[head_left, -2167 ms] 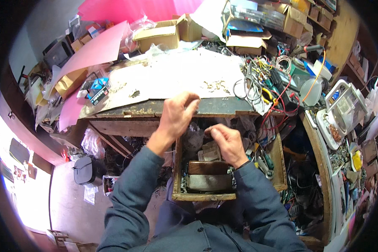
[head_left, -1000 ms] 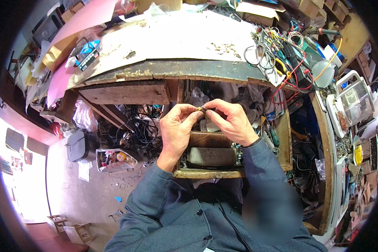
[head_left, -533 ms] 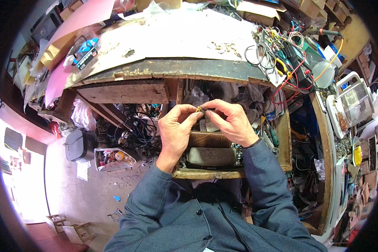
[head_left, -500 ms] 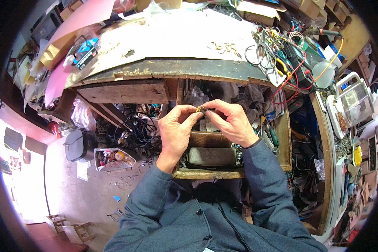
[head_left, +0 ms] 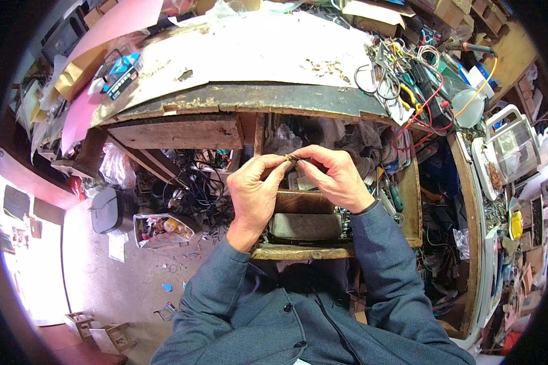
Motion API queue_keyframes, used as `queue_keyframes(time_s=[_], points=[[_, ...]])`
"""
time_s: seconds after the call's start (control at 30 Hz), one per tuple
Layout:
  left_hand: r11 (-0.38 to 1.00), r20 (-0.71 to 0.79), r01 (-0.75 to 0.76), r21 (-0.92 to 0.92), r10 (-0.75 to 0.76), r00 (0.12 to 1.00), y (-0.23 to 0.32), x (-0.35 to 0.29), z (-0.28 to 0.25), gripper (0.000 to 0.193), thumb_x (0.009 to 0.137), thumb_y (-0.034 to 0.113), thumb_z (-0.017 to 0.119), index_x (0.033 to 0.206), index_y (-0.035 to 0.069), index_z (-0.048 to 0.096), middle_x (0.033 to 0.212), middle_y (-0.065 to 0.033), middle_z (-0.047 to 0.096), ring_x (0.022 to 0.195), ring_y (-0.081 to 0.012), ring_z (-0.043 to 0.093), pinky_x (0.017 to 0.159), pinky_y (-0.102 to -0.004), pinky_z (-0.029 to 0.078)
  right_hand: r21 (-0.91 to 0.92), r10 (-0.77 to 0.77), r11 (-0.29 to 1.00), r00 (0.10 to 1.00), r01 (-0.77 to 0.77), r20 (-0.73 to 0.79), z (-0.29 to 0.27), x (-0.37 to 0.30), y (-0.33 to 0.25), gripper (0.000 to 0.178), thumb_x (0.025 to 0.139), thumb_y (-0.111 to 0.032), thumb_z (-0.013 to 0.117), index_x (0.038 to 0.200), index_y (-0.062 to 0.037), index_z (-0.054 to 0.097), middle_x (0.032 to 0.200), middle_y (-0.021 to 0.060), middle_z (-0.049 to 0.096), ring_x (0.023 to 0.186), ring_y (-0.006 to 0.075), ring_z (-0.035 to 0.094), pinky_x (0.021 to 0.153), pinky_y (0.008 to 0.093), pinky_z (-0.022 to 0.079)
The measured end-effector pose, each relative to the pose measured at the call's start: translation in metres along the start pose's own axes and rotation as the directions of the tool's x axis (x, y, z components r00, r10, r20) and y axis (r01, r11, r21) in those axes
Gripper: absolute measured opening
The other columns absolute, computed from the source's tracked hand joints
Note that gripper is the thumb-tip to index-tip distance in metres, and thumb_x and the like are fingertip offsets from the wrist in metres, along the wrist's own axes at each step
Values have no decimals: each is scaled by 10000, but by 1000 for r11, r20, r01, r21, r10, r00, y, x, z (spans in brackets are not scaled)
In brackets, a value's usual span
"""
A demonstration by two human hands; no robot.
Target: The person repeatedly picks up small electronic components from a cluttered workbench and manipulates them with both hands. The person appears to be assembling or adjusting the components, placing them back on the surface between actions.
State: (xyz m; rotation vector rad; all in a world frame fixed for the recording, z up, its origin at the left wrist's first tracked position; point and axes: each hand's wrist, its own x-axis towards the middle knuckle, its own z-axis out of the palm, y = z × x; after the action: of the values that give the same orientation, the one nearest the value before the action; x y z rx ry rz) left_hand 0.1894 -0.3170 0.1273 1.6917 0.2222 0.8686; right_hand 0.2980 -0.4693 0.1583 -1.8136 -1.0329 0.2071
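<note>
Across the upper half of the frame runs a wooden workbench [head_left: 243,96], its top largely covered by a white sheet [head_left: 243,52]. Below its edge, at centre, a wooden drawer [head_left: 301,251] stands open between bench and body, crowded with plastic bags and small parts. A pink sheet [head_left: 112,35] slants across the upper left; a clear-lidded plastic box [head_left: 512,139] sits at the right. At lower left, a dark grey bin [head_left: 105,211] stands on the floor, just beside a pale basket [head_left: 175,242] of scraps. The left hand [head_left: 251,196] and right hand [head_left: 336,179] meet above the drawer, blocking the view of part of its contents. Nearest beneath them lie a grey rounded case [head_left: 307,227] and, behind it, a brown case [head_left: 304,202]. A blue-and-black carton [head_left: 122,78] rests at the bench's left; yellow-handled pliers [head_left: 408,95] lie among tangled leads at upper right. Right of the right hand is a green-handled screwdriver [head_left: 396,197]. At frame centre, thumb and forefinger of each hand pinch a small yellowish metal piece [head_left: 288,157]; the fingertips hide most of it, so its shape cannot be told.
</note>
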Motion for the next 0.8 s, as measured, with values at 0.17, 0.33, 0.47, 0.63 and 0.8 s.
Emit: queue_keyframes(time_s=[0.17,0.33,0.47,0.63,0.8], points=[[990,2,-113,84,114,994,2,0,-1,129,877,-54,792,1003,-27,782,954,-95,784,839,-115,712,751,-260,575,-6,-33,999,999,33,-9,1,0,-3,150,984,-91,678,1103,-15,729,744,126,676,646,97,593,613,301,508],[971,15,-201,127,201,980,3,0,1,134,875,-53,786,1006,-30,771,943,-112,782,831,-138,723,756,-279,575,-22,-114,993,993,113,-40,1,0,-3,147,975,-69,676,1098,-10,732,793,156,710,668,122,645,634,299,523],[975,15,-186,124,186,982,4,0,0,139,881,-49,783,1018,-27,771,931,-99,783,824,-126,717,751,-271,570,-45,-73,996,997,72,-26,1,-1,-11,146,968,-55,676,1091,-3,732,824,169,725,697,157,692,654,311,540],[987,16,-128,96,127,992,2,-1,1,121,905,-51,764,1025,-38,771,909,-74,780,817,-97,704,741,-247,559,-6,-63,998,995,63,-77,10,-3,-4,145,955,-47,676,1083,-2,727,850,184,731,731,248,738,676,343,562],[988,12,-122,99,122,993,1,-1,2,119,915,-45,757,1033,-38,774,922,-68,785,829,-96,708,748,-248,566,-199,-220,960,970,197,-103,12,-4,-7,132,946,-43,672,1064,3,707,867,195,724,792,345,738,690,379,571]])
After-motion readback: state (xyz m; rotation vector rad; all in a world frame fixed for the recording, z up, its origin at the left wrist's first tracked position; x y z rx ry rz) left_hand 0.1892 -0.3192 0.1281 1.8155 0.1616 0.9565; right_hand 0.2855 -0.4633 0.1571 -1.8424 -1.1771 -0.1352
